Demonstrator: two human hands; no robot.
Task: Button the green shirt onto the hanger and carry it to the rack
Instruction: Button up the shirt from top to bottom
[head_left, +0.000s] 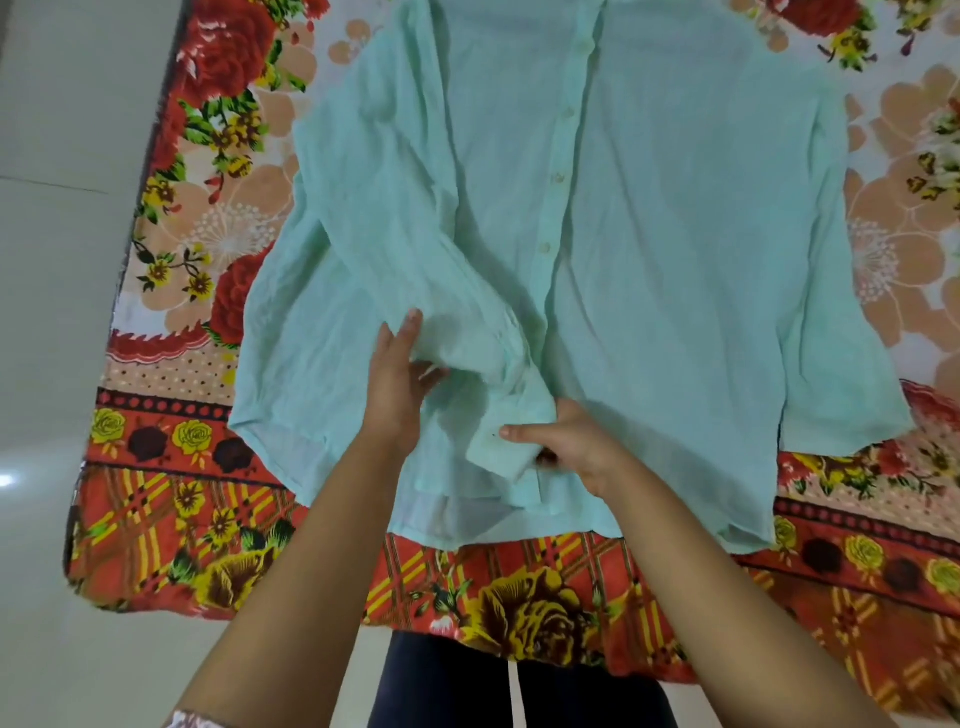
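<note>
A pale green shirt (649, 234) lies spread flat on a flowered bedsheet, front up, its placket with several small white buttons running down the middle. Its left sleeve is folded across the front. My left hand (397, 384) pinches that sleeve's lower fabric, thumb on top and fingers under the fold. My right hand (566, 447) grips the sleeve's cuff near the shirt's bottom hem. No hanger or rack is in view.
The red, yellow and peach flowered bedsheet (197, 519) covers the bed, whose near edge is against my dark trousers (467, 686). White tiled floor (57, 260) lies to the left of the bed.
</note>
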